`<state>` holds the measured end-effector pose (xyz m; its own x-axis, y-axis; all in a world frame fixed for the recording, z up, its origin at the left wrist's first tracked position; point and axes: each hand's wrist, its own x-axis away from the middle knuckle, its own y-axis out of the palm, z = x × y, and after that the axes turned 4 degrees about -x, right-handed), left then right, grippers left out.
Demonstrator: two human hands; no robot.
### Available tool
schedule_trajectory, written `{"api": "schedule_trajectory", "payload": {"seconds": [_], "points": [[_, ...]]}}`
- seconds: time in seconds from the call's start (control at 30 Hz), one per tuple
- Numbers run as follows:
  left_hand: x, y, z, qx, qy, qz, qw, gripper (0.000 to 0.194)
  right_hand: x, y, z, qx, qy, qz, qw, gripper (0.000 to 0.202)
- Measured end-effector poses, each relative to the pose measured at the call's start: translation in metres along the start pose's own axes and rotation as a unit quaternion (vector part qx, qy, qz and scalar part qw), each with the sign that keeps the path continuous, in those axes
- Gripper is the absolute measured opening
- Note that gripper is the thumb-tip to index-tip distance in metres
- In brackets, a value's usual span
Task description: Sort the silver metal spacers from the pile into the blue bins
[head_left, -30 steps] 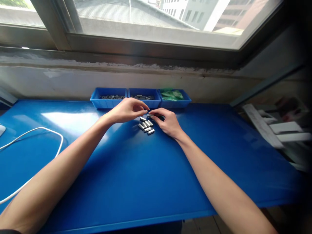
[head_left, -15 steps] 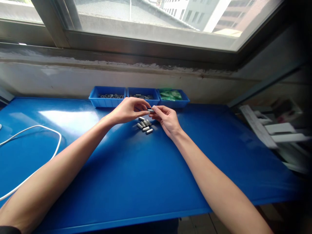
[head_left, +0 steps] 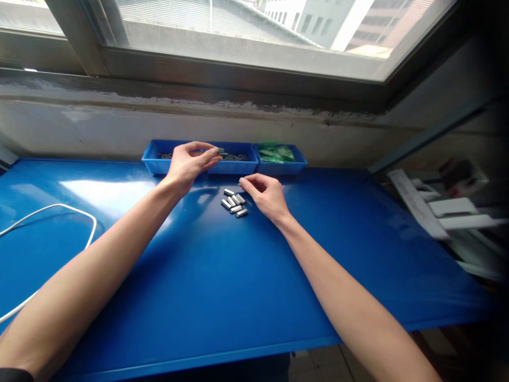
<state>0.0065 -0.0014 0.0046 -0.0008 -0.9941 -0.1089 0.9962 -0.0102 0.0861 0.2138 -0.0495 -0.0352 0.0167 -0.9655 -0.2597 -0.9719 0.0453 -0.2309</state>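
Observation:
My left hand point(head_left: 190, 163) is over the left and middle blue bins, its fingers pinched on a small grey metal piece point(head_left: 220, 150). Thumb and forefinger of my right hand point(head_left: 265, 195) are pressed together just above the table; whatever they hold is too small to make out. Several short metal pieces point(head_left: 236, 199) lie in a loose cluster on the blue table, left of my right hand. Similar grey parts are inside the middle bin point(head_left: 233, 168), partly hidden by my left hand.
The left bin point(head_left: 159, 167) holds small metal parts, and the right bin point(head_left: 283, 168) green plastic bags. A white cable point(head_left: 94, 225) curves over the left of the blue table point(head_left: 222, 297). Behind the bins are a wall and window; white objects point(head_left: 457, 215) stand at the right.
My left hand has moved left and back from my right hand, carrying a metal piece to above the bins. My right hand has stayed nearly in place and no longer touches that piece.

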Motion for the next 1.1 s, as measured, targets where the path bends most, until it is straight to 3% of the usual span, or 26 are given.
{"api": "schedule_trajectory", "payload": {"seconds": [0.1,0.17,0.23,0.3,0.4,0.5,0.6,0.93,1.1], "points": [[-0.004,-0.002,-0.002,0.081,-0.021,0.022,0.996,0.023,0.002,0.000,-0.001,0.067,-0.019,-0.013,0.998,0.025],[-0.004,-0.003,-0.002,0.077,-0.018,0.011,0.997,0.025,0.003,0.000,-0.002,0.072,-0.022,-0.021,0.997,0.023],[-0.002,-0.005,0.001,0.007,0.000,-0.024,1.000,0.027,0.003,0.000,-0.002,0.076,-0.027,-0.025,0.996,0.021],[-0.001,-0.008,0.005,-0.127,0.046,-0.090,0.987,0.030,0.003,0.000,-0.003,0.085,-0.033,-0.030,0.995,0.020],[-0.001,-0.016,0.012,-0.331,0.147,-0.221,0.906,0.030,0.003,0.000,-0.002,0.094,-0.039,-0.030,0.994,0.020],[-0.002,-0.022,0.013,-0.435,0.203,-0.327,0.814,0.034,0.002,0.000,0.000,0.084,-0.033,-0.020,0.996,0.023],[-0.003,-0.022,0.008,-0.470,0.226,-0.366,0.771,0.031,0.001,-0.001,0.002,0.072,-0.025,-0.013,0.997,0.024],[-0.003,-0.016,-0.006,-0.462,0.230,-0.336,0.788,0.018,0.000,-0.001,0.005,0.068,-0.016,-0.017,0.997,0.027],[-0.003,-0.017,-0.007,-0.472,0.242,-0.325,0.783,0.018,0.000,-0.001,0.005,0.065,-0.016,-0.020,0.998,0.027]]}}
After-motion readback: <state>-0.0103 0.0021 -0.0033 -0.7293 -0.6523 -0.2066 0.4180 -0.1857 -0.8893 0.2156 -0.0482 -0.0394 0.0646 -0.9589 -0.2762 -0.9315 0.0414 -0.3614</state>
